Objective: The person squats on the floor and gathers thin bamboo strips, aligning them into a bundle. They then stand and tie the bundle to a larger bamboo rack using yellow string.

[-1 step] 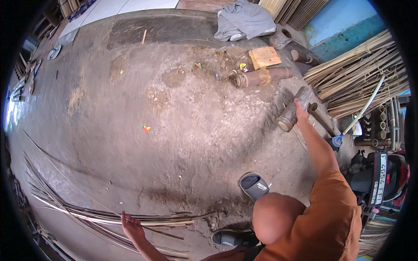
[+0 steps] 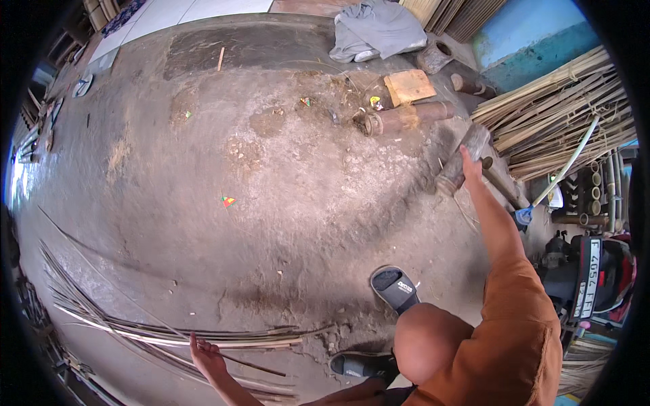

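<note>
My right hand reaches far out to the right and closes over a short bamboo log that lies on the concrete floor. The arm is fully stretched, in an orange sleeve. My left hand is low at the bottom edge, fingers spread, resting on a bundle of thin bamboo strips that fans out along the floor to the left. It grips nothing that I can make out.
A longer bamboo log and a wooden board lie beyond the short log. Stacked bamboo slats fill the right side. A grey cloth lies at the back, a motorbike at right, and black slippers near my knee.
</note>
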Available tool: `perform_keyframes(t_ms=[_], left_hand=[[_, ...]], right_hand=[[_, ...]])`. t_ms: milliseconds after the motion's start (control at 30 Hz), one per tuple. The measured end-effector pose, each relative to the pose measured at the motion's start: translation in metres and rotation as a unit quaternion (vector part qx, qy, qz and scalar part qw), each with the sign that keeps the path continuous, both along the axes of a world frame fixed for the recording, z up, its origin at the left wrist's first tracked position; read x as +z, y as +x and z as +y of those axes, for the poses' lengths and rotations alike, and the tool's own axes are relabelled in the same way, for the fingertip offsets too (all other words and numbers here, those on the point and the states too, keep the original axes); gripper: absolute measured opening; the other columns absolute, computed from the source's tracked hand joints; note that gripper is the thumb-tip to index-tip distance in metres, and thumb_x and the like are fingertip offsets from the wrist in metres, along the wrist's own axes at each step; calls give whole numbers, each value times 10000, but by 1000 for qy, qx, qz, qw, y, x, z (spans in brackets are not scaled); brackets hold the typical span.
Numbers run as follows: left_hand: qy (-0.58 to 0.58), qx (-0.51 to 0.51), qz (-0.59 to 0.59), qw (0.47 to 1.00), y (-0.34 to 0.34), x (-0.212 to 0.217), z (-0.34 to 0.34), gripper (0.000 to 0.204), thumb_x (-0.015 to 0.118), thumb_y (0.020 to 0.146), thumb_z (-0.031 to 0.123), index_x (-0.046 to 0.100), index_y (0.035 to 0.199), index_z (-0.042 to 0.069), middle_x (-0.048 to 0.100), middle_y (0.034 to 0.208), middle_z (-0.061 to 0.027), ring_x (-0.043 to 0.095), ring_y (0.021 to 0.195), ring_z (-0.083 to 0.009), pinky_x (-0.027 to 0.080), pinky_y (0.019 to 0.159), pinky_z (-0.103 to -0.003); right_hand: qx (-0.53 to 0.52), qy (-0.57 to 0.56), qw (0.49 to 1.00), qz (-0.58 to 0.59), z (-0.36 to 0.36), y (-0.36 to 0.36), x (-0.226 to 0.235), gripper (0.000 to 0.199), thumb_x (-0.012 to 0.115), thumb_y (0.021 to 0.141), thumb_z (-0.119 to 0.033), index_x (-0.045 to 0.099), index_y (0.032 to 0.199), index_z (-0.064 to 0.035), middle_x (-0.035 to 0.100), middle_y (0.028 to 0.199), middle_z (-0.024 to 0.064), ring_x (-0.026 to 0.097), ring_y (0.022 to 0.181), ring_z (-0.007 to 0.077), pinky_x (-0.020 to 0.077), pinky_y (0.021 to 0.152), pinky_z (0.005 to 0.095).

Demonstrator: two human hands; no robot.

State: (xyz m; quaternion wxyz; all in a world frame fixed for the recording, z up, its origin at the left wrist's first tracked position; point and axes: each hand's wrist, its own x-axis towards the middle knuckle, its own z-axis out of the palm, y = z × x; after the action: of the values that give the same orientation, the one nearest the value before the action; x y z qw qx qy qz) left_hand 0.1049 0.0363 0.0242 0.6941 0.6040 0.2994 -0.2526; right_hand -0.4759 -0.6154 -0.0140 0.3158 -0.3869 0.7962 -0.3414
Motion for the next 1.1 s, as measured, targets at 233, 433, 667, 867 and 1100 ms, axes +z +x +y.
perform_keyframes(t_ms=[233, 433, 667, 867, 1100], left_hand=[[97, -37, 15, 995, -38, 121, 4, 171, 662, 914, 245, 631, 1013, 110, 512, 735, 29, 407, 531, -64, 322, 437, -224], [195, -28, 20, 980, -80, 248, 64, 267, 615, 944, 297, 599, 1120, 96, 482, 729, 45, 408, 530, -54, 313, 434, -211], [207, 15, -12, 978, -130, 429, 59, 281, 584, 964, 311, 611, 1056, 47, 432, 651, 47, 367, 477, -48, 270, 398, -215], [245, 119, -69, 960, -182, 629, 76, 343, 553, 993, 351, 636, 1014, 19, 478, 625, 51, 389, 458, -31, 281, 394, -194], [221, 193, -120, 948, -280, 771, 138, 310, 560, 996, 301, 664, 1002, 9, 495, 621, 39, 409, 469, -31, 294, 397, -191]], right_hand=[[-13, -58, 962, 265, -52, -36, 20, 713, 645, 883, -422, 432, 1359, 64, 502, 1336, 306, 509, 1236, 411, 412, 1023, 449], [455, -70, 870, 180, 80, 40, 54, 530, 554, 922, -153, 402, 1415, -33, 526, 1314, 232, 504, 1212, 408, 408, 1031, 450], [611, 160, 746, 209, 319, -72, 241, 220, 581, 880, -192, 614, 1029, -33, 609, 1081, 225, 564, 1023, 410, 433, 902, 520], [512, 452, 699, 212, 320, -121, 378, 230, 556, 940, -268, 648, 1043, -84, 667, 825, 81, 670, 649, 209, 509, 545, 351], [569, 404, 709, 107, 197, 69, 495, 188, 466, 958, -179, 580, 1087, -103, 615, 849, 54, 638, 685, 189, 475, 515, 333]])
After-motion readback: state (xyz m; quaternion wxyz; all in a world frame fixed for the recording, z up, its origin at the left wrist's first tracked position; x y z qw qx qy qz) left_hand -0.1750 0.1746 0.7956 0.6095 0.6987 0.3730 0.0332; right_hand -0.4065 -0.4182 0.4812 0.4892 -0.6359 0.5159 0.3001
